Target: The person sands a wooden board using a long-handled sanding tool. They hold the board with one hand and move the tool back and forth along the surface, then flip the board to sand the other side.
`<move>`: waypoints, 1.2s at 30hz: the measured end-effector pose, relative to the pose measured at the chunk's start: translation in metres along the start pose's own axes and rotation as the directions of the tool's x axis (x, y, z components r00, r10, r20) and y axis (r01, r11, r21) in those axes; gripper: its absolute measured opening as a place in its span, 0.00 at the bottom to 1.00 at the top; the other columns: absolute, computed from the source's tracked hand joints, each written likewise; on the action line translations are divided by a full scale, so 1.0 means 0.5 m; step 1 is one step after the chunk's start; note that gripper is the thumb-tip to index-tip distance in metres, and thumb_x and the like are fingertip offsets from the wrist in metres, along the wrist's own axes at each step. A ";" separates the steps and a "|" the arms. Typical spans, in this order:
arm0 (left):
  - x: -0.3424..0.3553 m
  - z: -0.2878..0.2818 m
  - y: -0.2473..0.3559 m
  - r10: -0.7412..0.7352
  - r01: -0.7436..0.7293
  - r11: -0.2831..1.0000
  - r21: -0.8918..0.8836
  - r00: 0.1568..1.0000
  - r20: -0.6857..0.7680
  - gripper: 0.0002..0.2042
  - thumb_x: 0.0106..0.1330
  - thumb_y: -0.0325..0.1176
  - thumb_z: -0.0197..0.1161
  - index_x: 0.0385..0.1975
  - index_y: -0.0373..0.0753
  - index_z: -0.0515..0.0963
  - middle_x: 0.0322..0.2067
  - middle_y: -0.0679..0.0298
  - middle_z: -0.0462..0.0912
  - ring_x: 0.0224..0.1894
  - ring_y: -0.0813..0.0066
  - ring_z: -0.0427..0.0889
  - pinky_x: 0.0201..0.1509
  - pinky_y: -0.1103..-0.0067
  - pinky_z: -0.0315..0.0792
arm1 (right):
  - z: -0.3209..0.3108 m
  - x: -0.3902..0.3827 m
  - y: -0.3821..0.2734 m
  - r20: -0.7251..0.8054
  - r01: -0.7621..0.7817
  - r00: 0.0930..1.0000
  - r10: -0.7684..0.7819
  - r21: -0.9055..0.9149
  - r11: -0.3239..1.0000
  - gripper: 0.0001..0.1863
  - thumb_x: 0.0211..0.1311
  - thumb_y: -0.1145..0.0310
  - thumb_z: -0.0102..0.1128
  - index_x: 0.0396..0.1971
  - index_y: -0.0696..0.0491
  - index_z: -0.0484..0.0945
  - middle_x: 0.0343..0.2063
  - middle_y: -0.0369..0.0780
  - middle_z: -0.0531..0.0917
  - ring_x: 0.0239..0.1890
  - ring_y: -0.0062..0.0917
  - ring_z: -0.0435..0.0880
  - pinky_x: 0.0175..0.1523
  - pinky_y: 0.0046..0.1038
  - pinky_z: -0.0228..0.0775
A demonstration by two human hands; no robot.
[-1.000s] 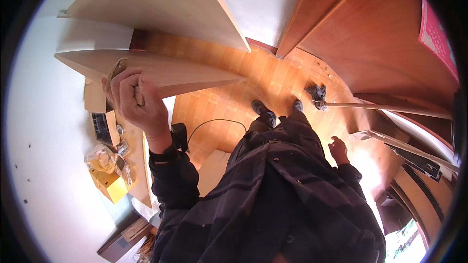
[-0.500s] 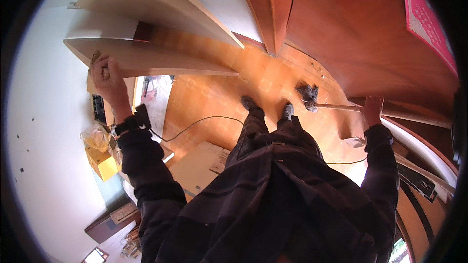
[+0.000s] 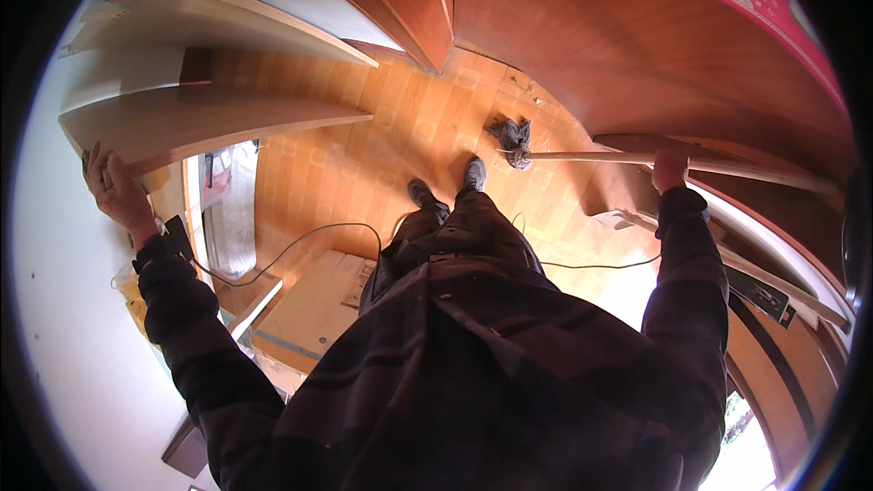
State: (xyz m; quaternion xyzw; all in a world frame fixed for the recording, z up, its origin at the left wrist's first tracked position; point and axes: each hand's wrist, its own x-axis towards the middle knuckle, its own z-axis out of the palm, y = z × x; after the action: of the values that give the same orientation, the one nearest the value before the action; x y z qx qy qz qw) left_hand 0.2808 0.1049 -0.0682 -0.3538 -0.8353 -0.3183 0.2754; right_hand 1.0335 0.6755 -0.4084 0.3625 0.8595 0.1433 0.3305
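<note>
My left hand (image 3: 118,193) is raised at the far left, its fingers curled near the front edge of a light wooden upright panel (image 3: 227,118). A small brass-coloured piece seems to show at the fingertips, too small to make out. On the right, my right hand (image 3: 671,171) is closed around the wooden handle of a mop (image 3: 591,157). The mop's dark grey head (image 3: 514,141) rests on the floor ahead of my feet. A dark band and a small box with a cable (image 3: 314,230) are on my left wrist.
Another light wooden panel (image 3: 209,9) stands farther off. Reddish-brown doors (image 3: 627,36) fill the upper right, with a pink sheet (image 3: 750,0) on one. A pale flat board (image 3: 309,309) is low at left on the wood-patterned floor (image 3: 309,164). Wooden strips (image 3: 782,286) lean at right.
The view has turned right, so the surroundings sit farther left. My right foot has stepped forward. My left hand is lower against the panel's edge, and my right hand still holds the mop.
</note>
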 end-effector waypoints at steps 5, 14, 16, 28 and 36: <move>0.006 -0.005 -0.009 0.052 -0.053 0.995 0.088 0.999 0.013 0.10 0.71 0.29 0.60 0.43 0.32 0.85 0.59 0.58 0.84 0.68 0.56 0.74 0.72 0.66 0.67 | 0.055 0.020 0.041 -0.166 -0.002 0.986 -0.008 -0.063 0.998 0.13 0.69 0.62 0.56 0.40 0.48 0.89 0.46 0.44 0.86 0.56 0.37 0.81 0.58 0.54 0.68; 0.006 -0.004 -0.019 0.013 -0.014 1.000 0.024 1.000 0.025 0.09 0.71 0.27 0.60 0.44 0.34 0.85 0.58 0.57 0.84 0.69 0.56 0.74 0.73 0.65 0.66 | 0.162 -0.027 -0.197 0.210 0.167 0.956 -0.202 0.172 0.971 0.11 0.65 0.60 0.61 0.35 0.46 0.92 0.35 0.40 0.92 0.41 0.37 0.92 0.45 0.44 0.84; 0.007 -0.010 -0.020 0.054 -0.055 0.998 0.036 0.998 0.020 0.09 0.71 0.26 0.60 0.44 0.34 0.85 0.58 0.57 0.83 0.69 0.56 0.74 0.73 0.66 0.66 | 0.180 -0.083 -0.292 0.256 0.021 0.959 -0.119 0.353 0.935 0.12 0.65 0.60 0.61 0.33 0.48 0.91 0.34 0.42 0.91 0.41 0.37 0.92 0.45 0.41 0.85; 0.006 0.009 -0.038 -0.007 0.005 1.000 -0.016 0.988 -0.153 0.10 0.69 0.26 0.60 0.43 0.30 0.86 0.52 0.58 0.87 0.62 0.61 0.80 0.70 0.70 0.70 | 0.178 -0.944 -0.256 0.772 -0.556 0.635 0.021 0.437 0.707 0.21 0.55 0.54 0.74 0.34 0.60 0.85 0.33 0.55 0.88 0.41 0.51 0.89 0.47 0.48 0.82; 0.002 0.019 -0.074 0.064 -0.072 0.997 -0.039 0.981 -0.181 0.09 0.68 0.25 0.62 0.41 0.32 0.88 0.50 0.58 0.88 0.57 0.59 0.84 0.68 0.69 0.73 | 0.086 -1.065 -0.367 0.744 -0.725 0.634 0.211 0.476 0.498 0.16 0.52 0.60 0.70 0.31 0.59 0.85 0.28 0.52 0.87 0.37 0.48 0.90 0.45 0.45 0.82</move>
State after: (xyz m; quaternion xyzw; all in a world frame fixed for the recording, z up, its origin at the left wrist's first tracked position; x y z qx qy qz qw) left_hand 0.2498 0.0920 -0.0858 -0.3582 -0.7868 -0.3584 0.3523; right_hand 1.2417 0.1657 -0.2820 0.7218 0.5424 -0.2537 0.3472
